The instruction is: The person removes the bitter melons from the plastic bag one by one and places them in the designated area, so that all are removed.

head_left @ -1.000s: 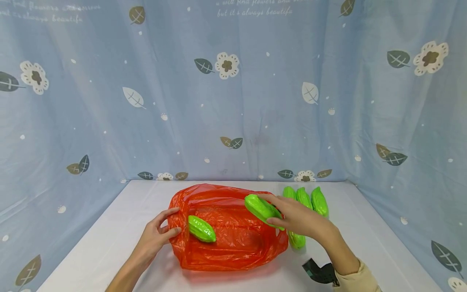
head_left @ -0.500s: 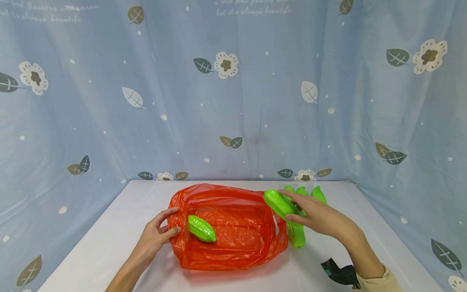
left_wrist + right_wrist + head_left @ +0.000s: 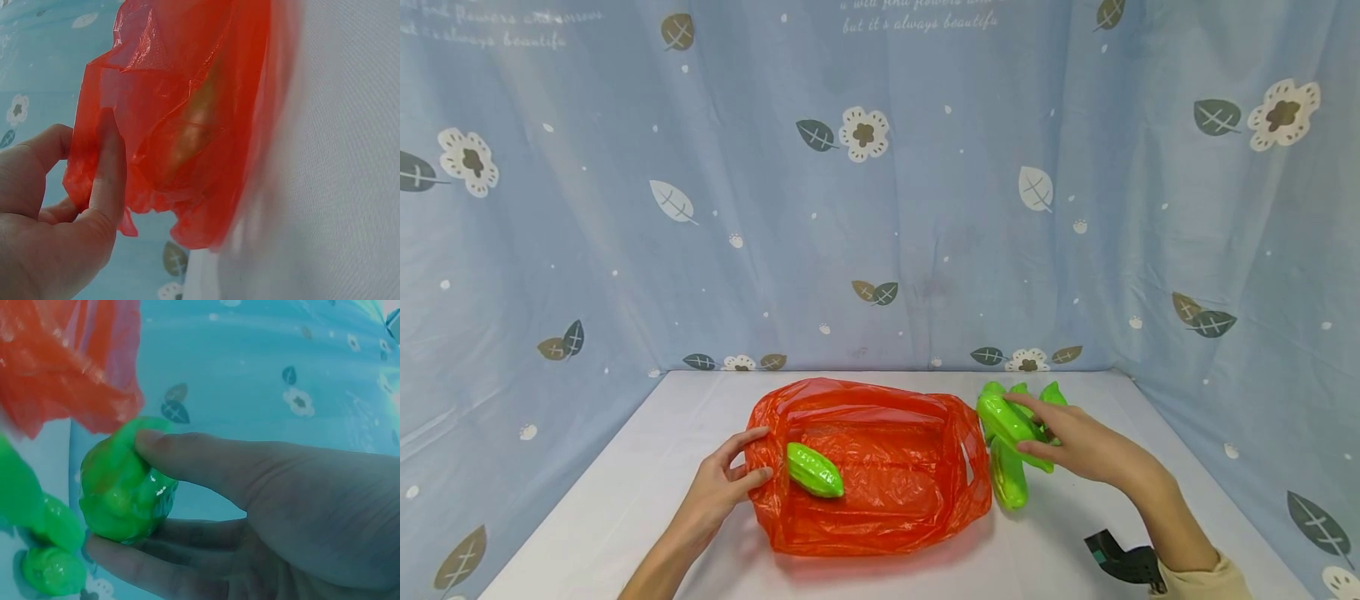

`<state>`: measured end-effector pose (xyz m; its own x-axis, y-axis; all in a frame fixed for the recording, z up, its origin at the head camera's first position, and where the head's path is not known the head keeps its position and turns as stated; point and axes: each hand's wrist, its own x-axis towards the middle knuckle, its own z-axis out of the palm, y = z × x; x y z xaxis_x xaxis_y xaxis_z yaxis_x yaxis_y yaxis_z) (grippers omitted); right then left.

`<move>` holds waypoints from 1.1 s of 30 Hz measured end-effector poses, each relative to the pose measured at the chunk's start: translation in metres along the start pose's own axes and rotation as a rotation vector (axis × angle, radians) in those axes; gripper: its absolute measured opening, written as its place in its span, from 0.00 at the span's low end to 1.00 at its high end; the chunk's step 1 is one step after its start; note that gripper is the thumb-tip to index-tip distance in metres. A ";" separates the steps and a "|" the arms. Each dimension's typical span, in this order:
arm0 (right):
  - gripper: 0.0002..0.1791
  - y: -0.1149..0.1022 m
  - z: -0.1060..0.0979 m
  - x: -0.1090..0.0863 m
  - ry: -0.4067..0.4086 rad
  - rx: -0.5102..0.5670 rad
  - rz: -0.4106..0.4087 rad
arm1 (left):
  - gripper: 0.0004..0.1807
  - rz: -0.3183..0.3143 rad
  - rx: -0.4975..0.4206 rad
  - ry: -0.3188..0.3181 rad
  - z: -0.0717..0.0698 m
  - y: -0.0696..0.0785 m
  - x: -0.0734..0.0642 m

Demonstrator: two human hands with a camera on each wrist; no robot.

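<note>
A red plastic bag (image 3: 880,492) lies on its side on the white table, its mouth facing the front. My left hand (image 3: 727,473) pinches the bag's left edge between thumb and fingers; the left wrist view shows the thin film (image 3: 169,94) between them. Inside the bag, at its left, rests a shiny green ridged vegetable (image 3: 815,471), like a bitter melon. My right hand (image 3: 1082,446) grips another such green vegetable (image 3: 1011,427) from the right, thumb on one side and fingers on the other. It is held above the other green vegetables beside the bag.
Several more green vegetables lie right of the bag, one nearer the front (image 3: 1009,483) and one at the back (image 3: 1053,393), partly hidden by my right hand. A blue flowered curtain (image 3: 925,208) hangs behind the table. A black strap (image 3: 1123,560) hangs by my right wrist.
My right hand has moved right with the green vegetable, from over the bag's right side to above the other vegetables. The left hand, bag and vegetable inside have stayed put.
</note>
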<state>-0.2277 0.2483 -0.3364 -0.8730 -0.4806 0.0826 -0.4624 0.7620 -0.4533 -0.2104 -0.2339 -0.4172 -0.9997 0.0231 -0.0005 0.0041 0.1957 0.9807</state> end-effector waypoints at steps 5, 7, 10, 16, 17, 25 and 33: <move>0.39 0.009 0.000 -0.004 -0.013 0.023 0.025 | 0.34 -0.006 -0.003 0.000 0.000 0.000 0.000; 0.39 0.012 0.000 -0.005 -0.023 0.037 0.035 | 0.34 -0.009 -0.002 0.000 0.000 0.001 0.000; 0.39 0.016 0.000 -0.006 -0.041 0.056 0.053 | 0.34 -0.013 -0.002 -0.001 0.000 0.001 0.000; 0.38 0.025 0.002 -0.011 -0.072 0.073 0.069 | 0.34 -0.017 -0.004 -0.003 0.001 0.001 0.000; 0.38 0.027 0.003 -0.011 -0.077 0.078 0.076 | 0.34 -0.017 -0.004 -0.002 0.001 0.001 0.000; 0.38 0.039 0.005 -0.016 -0.115 0.094 0.133 | 0.34 -0.025 0.003 0.001 0.002 0.000 0.001; 0.38 0.047 0.006 -0.020 -0.169 0.111 0.161 | 0.34 -0.029 0.012 0.008 0.002 0.000 0.001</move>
<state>-0.2312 0.2911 -0.3649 -0.8915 -0.4298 -0.1433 -0.2918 0.7866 -0.5441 -0.2112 -0.2319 -0.4180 -0.9996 0.0093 -0.0269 -0.0244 0.2079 0.9778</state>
